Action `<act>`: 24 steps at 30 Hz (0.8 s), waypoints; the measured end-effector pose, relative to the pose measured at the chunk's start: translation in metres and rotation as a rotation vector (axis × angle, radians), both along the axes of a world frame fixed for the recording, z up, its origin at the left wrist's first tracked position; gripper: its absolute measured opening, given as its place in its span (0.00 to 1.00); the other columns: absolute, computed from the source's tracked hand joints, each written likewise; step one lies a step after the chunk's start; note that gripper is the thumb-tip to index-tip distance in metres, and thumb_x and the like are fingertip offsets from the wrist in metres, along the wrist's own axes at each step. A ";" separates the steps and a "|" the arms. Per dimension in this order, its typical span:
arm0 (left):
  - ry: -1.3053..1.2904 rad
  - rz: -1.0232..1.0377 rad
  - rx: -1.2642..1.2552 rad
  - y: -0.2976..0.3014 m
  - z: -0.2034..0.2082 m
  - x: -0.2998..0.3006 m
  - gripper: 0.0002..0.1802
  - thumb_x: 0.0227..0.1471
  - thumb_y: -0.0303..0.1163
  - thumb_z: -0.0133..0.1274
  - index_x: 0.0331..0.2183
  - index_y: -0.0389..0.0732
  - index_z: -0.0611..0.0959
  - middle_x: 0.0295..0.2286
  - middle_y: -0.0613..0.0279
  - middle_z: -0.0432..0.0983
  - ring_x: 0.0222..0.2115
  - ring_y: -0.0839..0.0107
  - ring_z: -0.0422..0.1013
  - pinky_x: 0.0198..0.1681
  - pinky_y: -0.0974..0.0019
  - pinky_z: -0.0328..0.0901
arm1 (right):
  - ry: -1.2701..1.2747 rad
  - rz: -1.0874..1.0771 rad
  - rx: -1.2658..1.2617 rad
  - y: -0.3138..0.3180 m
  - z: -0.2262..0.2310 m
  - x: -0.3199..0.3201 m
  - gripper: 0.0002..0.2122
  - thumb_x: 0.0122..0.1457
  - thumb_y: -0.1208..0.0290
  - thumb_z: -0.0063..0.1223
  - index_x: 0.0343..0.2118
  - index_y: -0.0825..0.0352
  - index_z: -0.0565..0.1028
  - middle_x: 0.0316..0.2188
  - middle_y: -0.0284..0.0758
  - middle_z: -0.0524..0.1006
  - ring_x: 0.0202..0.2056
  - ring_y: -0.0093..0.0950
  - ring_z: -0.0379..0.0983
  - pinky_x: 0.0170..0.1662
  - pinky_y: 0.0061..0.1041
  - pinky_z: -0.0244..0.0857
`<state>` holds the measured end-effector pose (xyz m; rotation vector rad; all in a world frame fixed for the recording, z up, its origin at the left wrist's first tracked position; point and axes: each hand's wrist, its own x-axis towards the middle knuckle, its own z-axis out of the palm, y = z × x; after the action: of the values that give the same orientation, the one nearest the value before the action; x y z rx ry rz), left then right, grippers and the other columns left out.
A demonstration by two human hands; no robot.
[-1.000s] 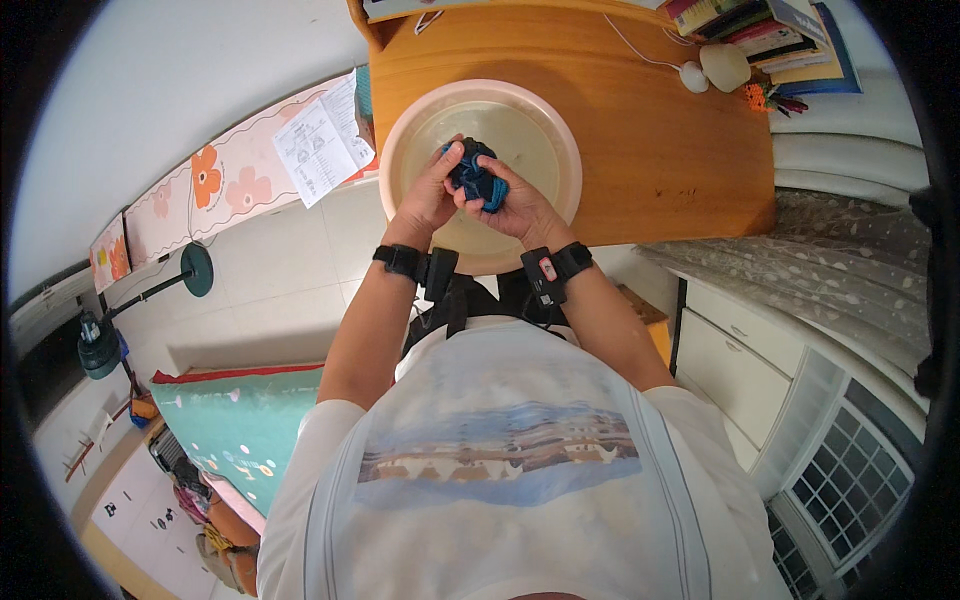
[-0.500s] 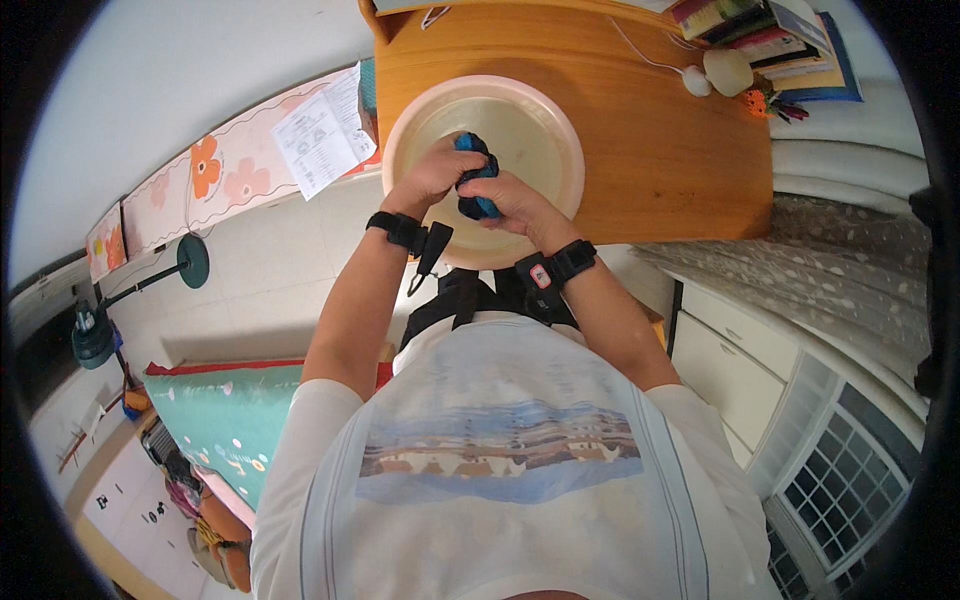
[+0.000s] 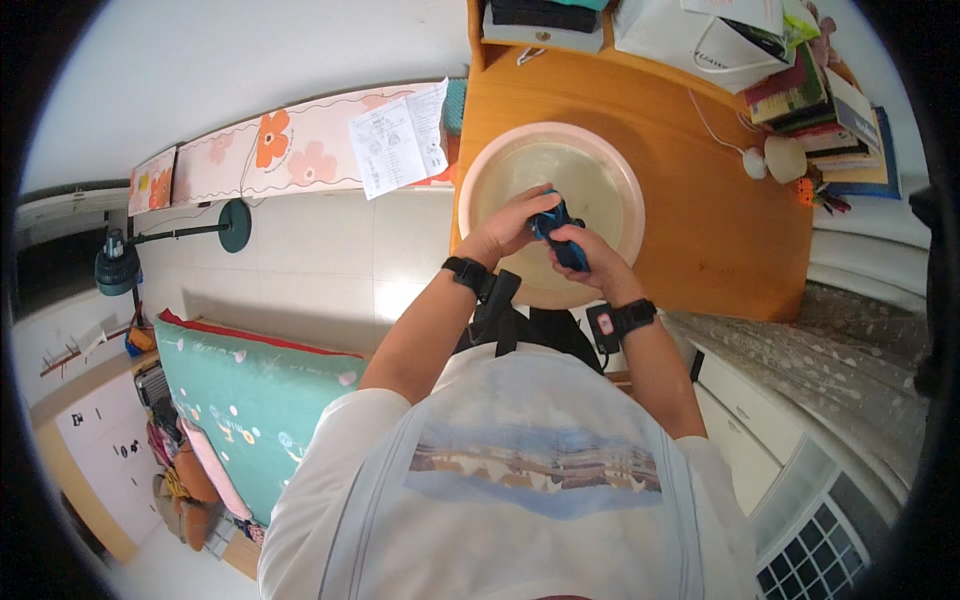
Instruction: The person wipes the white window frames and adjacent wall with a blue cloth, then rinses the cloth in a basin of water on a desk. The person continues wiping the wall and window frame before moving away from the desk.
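Observation:
A crumpled black-and-blue cloth (image 3: 570, 256) is gripped between my two hands, above a round, pale pink basin (image 3: 633, 205) that holds cloudy water. My left hand (image 3: 506, 228) is closed on the cloth's upper left end, thumb lying along it. On the lower right end, my right hand (image 3: 600, 264) is closed too, with its thumb pressed on top. The fingers cover parts of the cloth, so its exact kind cannot be made out. Black straps with small devices circle both wrists.
The basin stands on a wooden desk (image 3: 720, 240). At the desk's back right are books (image 3: 795, 90), a white bag (image 3: 680, 45) and a small round lamp (image 3: 785, 158). Papers (image 3: 395, 140) lie to the left, near a green lamp (image 3: 235, 225). A green-covered bed (image 3: 240, 400) is at lower left.
The whole view has shifted, so the desk and basin appear farther right and lower. Both hands still grip the cloth over the basin, which now slants more between them.

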<state>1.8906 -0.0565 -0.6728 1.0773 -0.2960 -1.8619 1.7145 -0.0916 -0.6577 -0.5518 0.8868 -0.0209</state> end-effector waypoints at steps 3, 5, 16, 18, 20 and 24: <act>0.218 0.044 -0.118 0.004 0.006 0.008 0.41 0.53 0.38 0.60 0.64 0.42 0.60 0.52 0.53 0.67 0.49 0.60 0.70 0.55 0.55 0.64 | -0.206 -0.076 0.286 0.000 0.018 0.000 0.16 0.56 0.59 0.56 0.38 0.67 0.72 0.21 0.31 0.71 0.17 0.22 0.66 0.14 0.18 0.56; 0.429 -0.009 -0.218 0.003 0.008 0.009 0.35 0.53 0.33 0.59 0.61 0.45 0.65 0.48 0.54 0.70 0.47 0.62 0.72 0.53 0.58 0.67 | -0.203 -0.175 0.240 0.005 0.025 0.004 0.15 0.57 0.59 0.56 0.38 0.67 0.72 0.23 0.32 0.73 0.20 0.23 0.69 0.16 0.17 0.60; -0.644 -0.104 -0.123 -0.020 0.009 -0.009 0.19 0.61 0.47 0.50 0.33 0.39 0.80 0.25 0.59 0.75 0.27 0.68 0.73 0.32 0.64 0.67 | 0.085 0.070 -0.198 0.012 0.008 0.012 0.11 0.55 0.67 0.59 0.35 0.68 0.75 0.31 0.41 0.79 0.32 0.36 0.79 0.25 0.30 0.70; -0.972 -0.100 -0.152 -0.022 -0.004 -0.016 0.24 0.61 0.50 0.49 0.30 0.36 0.80 0.24 0.53 0.76 0.26 0.63 0.73 0.32 0.59 0.67 | 0.309 0.216 -0.742 0.019 -0.002 0.021 0.11 0.53 0.68 0.58 0.35 0.71 0.75 0.31 0.45 0.79 0.33 0.42 0.78 0.30 0.35 0.71; -1.138 -0.070 -0.145 -0.023 -0.018 -0.023 0.25 0.60 0.48 0.49 0.28 0.33 0.80 0.23 0.44 0.77 0.25 0.50 0.74 0.32 0.51 0.66 | 0.454 0.327 -1.080 0.028 -0.011 0.028 0.12 0.52 0.69 0.58 0.34 0.73 0.75 0.31 0.48 0.79 0.34 0.47 0.77 0.35 0.39 0.71; -1.313 -0.061 -0.114 -0.019 -0.035 -0.029 0.22 0.55 0.45 0.55 0.34 0.32 0.78 0.25 0.41 0.77 0.30 0.44 0.75 0.34 0.49 0.68 | 0.506 0.284 -1.203 0.035 -0.016 0.032 0.14 0.52 0.65 0.58 0.34 0.73 0.75 0.29 0.49 0.78 0.34 0.49 0.75 0.38 0.42 0.69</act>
<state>1.8616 -0.0752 -0.7081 2.0773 -1.1500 -0.9003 1.7462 -0.0565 -0.6740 -1.8631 1.2332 -0.1699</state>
